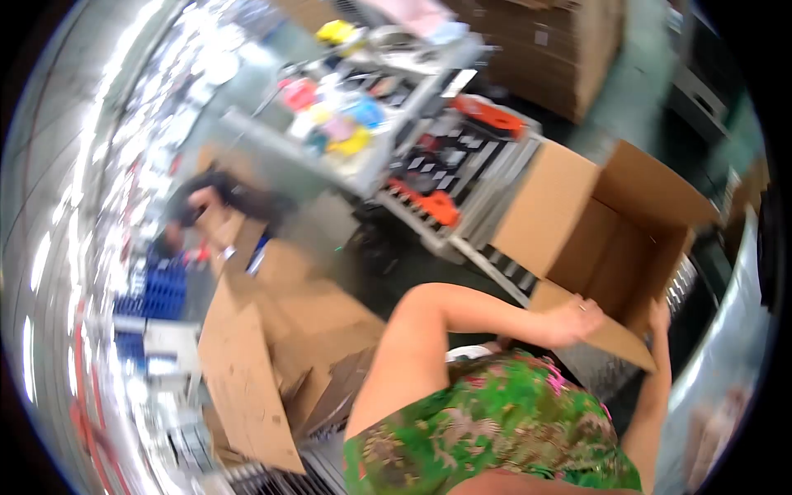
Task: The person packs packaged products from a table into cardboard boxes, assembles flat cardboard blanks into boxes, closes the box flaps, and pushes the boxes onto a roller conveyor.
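Note:
An open cardboard box (615, 247) stands at the right with its flaps folded outward, and I see into its brown interior. At the near side, my left hand (576, 322) is closed on the near flap (623, 337), with a ring on one finger. My right hand (657, 318) is closed at the box's near right edge, at the other end of that flap. Its fingers are partly hidden by the cardboard.
A roller conveyor (495, 190) with orange parts (495, 115) runs beyond the box. Another open carton (256, 363) lies at left, with a person (219, 206) beside it. A table holds colourful items (338, 124). A large brown carton (536, 49) stands behind. Much is blurred.

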The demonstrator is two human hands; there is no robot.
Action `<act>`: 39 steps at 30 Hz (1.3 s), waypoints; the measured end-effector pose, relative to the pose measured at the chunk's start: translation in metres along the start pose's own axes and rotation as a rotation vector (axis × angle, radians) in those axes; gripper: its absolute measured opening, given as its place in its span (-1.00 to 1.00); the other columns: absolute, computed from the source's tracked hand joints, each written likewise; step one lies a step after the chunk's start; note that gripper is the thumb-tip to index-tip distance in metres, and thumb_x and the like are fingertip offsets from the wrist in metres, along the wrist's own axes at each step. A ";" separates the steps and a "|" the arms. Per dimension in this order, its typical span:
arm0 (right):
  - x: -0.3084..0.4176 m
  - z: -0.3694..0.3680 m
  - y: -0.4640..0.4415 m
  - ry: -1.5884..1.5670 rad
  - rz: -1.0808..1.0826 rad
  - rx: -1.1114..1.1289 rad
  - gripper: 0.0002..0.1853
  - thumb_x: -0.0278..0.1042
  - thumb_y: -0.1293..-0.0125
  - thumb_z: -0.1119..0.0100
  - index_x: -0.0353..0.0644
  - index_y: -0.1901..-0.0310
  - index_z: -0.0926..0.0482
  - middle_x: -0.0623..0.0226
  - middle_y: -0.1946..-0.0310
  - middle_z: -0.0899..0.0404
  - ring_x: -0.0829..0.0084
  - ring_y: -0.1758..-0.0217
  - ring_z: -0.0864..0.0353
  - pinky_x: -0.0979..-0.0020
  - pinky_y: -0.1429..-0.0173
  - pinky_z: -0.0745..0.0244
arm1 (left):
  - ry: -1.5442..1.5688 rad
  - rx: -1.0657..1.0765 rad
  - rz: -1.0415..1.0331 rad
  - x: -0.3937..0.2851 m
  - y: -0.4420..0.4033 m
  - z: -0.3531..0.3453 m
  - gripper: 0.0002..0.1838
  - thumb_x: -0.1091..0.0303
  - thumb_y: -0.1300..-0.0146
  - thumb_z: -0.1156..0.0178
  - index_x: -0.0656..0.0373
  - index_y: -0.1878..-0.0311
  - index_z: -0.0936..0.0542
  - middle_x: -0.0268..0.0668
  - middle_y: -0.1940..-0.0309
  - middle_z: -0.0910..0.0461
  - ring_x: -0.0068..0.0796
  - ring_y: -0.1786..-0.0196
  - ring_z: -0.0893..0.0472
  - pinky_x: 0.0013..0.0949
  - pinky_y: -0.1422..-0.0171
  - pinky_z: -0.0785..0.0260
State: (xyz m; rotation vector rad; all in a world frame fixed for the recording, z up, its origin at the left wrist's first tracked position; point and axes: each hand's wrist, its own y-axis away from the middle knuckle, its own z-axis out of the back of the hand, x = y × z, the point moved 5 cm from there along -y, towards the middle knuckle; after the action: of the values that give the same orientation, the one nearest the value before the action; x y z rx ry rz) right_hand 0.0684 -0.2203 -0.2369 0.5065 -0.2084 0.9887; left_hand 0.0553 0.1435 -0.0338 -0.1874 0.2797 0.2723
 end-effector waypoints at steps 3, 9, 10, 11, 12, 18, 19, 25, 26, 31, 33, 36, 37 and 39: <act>-0.040 -0.029 -0.027 0.045 0.274 -0.029 -0.38 -0.25 -0.43 -0.03 -0.26 -0.42 -0.10 -0.23 -0.20 -0.44 -0.20 -0.24 -0.44 0.04 -0.27 -0.37 | -0.050 -0.002 -0.016 -0.004 0.022 -0.037 -0.31 0.28 -0.14 -0.07 0.46 -0.33 -0.28 0.14 -0.31 -0.36 0.08 -0.38 -0.35 0.18 -0.42 -0.13; -0.037 -0.024 -0.026 0.024 0.222 0.002 -0.46 -0.41 -0.34 -0.11 -0.33 -0.32 -0.26 -0.20 -0.16 -0.47 -0.17 -0.24 -0.44 0.09 -0.27 -0.39 | -0.023 0.028 -0.101 -0.006 0.061 -0.121 -0.28 0.25 -0.19 -0.03 0.40 -0.40 -0.18 0.15 -0.48 -0.08 0.07 -0.54 -0.11 0.29 -0.51 0.09; -0.036 -0.027 -0.031 0.026 0.189 0.043 -0.47 -0.44 -0.33 -0.11 -0.34 -0.31 -0.28 -0.18 -0.16 -0.47 -0.16 -0.24 -0.44 0.10 -0.27 -0.39 | -0.052 -0.026 -0.126 0.005 0.074 -0.144 -0.26 0.23 -0.20 -0.03 0.38 -0.42 -0.16 0.13 -0.52 -0.02 0.05 -0.57 -0.06 0.30 -0.53 0.14; -0.034 -0.029 -0.035 0.021 0.151 0.078 -0.49 -0.47 -0.31 -0.11 -0.35 -0.29 -0.31 -0.17 -0.16 -0.48 -0.15 -0.25 -0.44 0.11 -0.27 -0.39 | -0.389 -0.135 -0.161 0.019 0.086 -0.139 -0.11 0.01 -0.17 -0.17 0.29 -0.46 -0.10 0.00 -0.58 0.13 -0.05 -0.62 0.11 0.29 -0.57 0.28; -0.029 -0.030 -0.036 0.027 0.176 0.076 -0.50 -0.50 -0.30 -0.10 -0.34 -0.27 -0.33 -0.16 -0.15 -0.49 -0.15 -0.24 -0.44 0.11 -0.27 -0.39 | -0.273 -0.011 -0.172 0.033 0.085 -0.135 -0.05 -0.06 -0.11 -0.22 0.26 -0.47 -0.10 -0.03 -0.59 0.14 -0.06 -0.63 0.12 0.27 -0.57 0.29; -0.052 -0.052 -0.021 -0.229 0.290 0.085 -0.50 -0.61 -0.24 -0.07 -0.27 -0.25 -0.39 -0.13 -0.05 -0.56 -0.13 -0.19 -0.51 0.11 -0.24 -0.42 | -0.058 0.105 -0.260 0.074 0.077 -0.122 0.21 -0.14 0.24 -0.52 0.06 -0.51 -0.15 0.00 -0.58 0.12 -0.02 -0.61 0.10 0.14 -0.58 0.18; -0.041 -0.046 -0.008 -0.217 0.297 0.111 -0.50 -0.60 -0.24 -0.08 -0.30 -0.25 -0.39 -0.13 -0.10 -0.53 -0.12 -0.22 -0.48 0.13 -0.27 -0.39 | -0.013 0.105 -0.099 0.079 0.072 -0.088 0.25 -0.03 0.27 -0.56 0.10 -0.52 -0.10 0.01 -0.57 0.09 -0.01 -0.60 0.05 0.09 -0.59 0.16; -0.016 -0.041 0.073 -0.325 0.315 0.038 -0.47 -0.48 -0.24 -0.10 -0.28 -0.28 -0.37 -0.15 -0.08 -0.55 -0.12 -0.22 -0.48 0.10 -0.29 -0.39 | -0.051 0.353 0.105 0.117 0.047 -0.112 -0.65 0.24 0.09 -0.36 0.15 0.20 -0.59 -0.15 0.16 -0.59 -0.12 0.01 -0.58 -0.08 -0.09 -0.43; -0.020 -0.045 0.086 -0.256 0.303 0.002 -0.48 -0.44 -0.24 -0.12 -0.28 -0.27 -0.38 -0.16 -0.09 -0.54 -0.12 -0.22 -0.48 0.09 -0.28 -0.40 | -0.044 0.282 0.036 0.107 0.056 -0.129 -0.77 0.28 0.09 -0.35 0.13 0.35 -0.59 -0.18 0.26 -0.57 -0.13 0.11 -0.59 -0.08 0.01 -0.46; 0.001 -0.026 0.199 -0.125 -0.151 0.254 -0.49 -0.20 -0.26 -0.11 -0.06 -0.26 -0.41 -0.06 -0.10 -0.57 -0.03 -0.19 -0.53 0.04 -0.21 -0.45 | 0.223 0.219 -0.338 0.043 0.120 -0.182 -0.79 0.14 -0.14 -0.16 0.03 0.26 -0.59 -0.18 0.30 -0.54 -0.17 0.16 -0.59 -0.13 0.18 -0.49; -0.025 -0.051 0.221 -0.122 -0.227 0.261 -0.51 -0.18 -0.23 -0.10 -0.16 -0.19 -0.43 -0.13 -0.02 -0.59 -0.08 -0.13 -0.56 0.01 -0.18 -0.45 | 0.221 0.340 -0.333 0.046 0.123 -0.177 -0.79 0.15 -0.15 -0.16 0.03 0.24 -0.60 -0.18 0.29 -0.54 -0.16 0.16 -0.59 -0.12 0.17 -0.49; -0.028 -0.048 0.253 -0.170 -0.304 0.126 -0.48 -0.12 -0.26 -0.09 -0.30 -0.16 -0.40 -0.24 0.04 -0.58 -0.12 -0.09 -0.57 -0.01 -0.16 -0.47 | 0.167 0.416 -0.328 0.051 0.100 -0.163 -0.78 0.16 -0.16 -0.17 0.04 0.22 -0.60 -0.18 0.28 -0.55 -0.15 0.16 -0.59 -0.11 0.17 -0.49; -0.027 -0.044 0.254 -0.179 -0.346 0.166 -0.41 -0.03 -0.27 -0.11 -0.32 -0.19 -0.37 -0.24 0.02 -0.58 -0.13 -0.10 -0.57 0.00 -0.18 -0.46 | 0.155 0.424 -0.314 0.048 0.089 -0.158 -0.78 0.16 -0.16 -0.17 0.04 0.21 -0.60 -0.18 0.28 -0.55 -0.15 0.16 -0.59 -0.11 0.16 -0.48; -0.024 -0.026 0.244 -0.182 -0.366 0.238 -0.23 0.17 -0.27 -0.15 -0.37 -0.25 -0.30 -0.24 -0.03 -0.56 -0.13 -0.13 -0.55 0.04 -0.22 -0.44 | 0.137 0.428 -0.286 0.042 0.062 -0.149 -0.78 0.17 -0.17 -0.18 0.05 0.19 -0.60 -0.17 0.27 -0.55 -0.14 0.16 -0.59 -0.11 0.16 -0.48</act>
State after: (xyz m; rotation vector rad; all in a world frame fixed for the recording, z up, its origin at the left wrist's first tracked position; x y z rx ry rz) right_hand -0.1510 -0.1163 -0.1928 0.8221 -0.1536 0.6119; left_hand 0.0392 0.1794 -0.1953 0.1778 0.4351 -0.0877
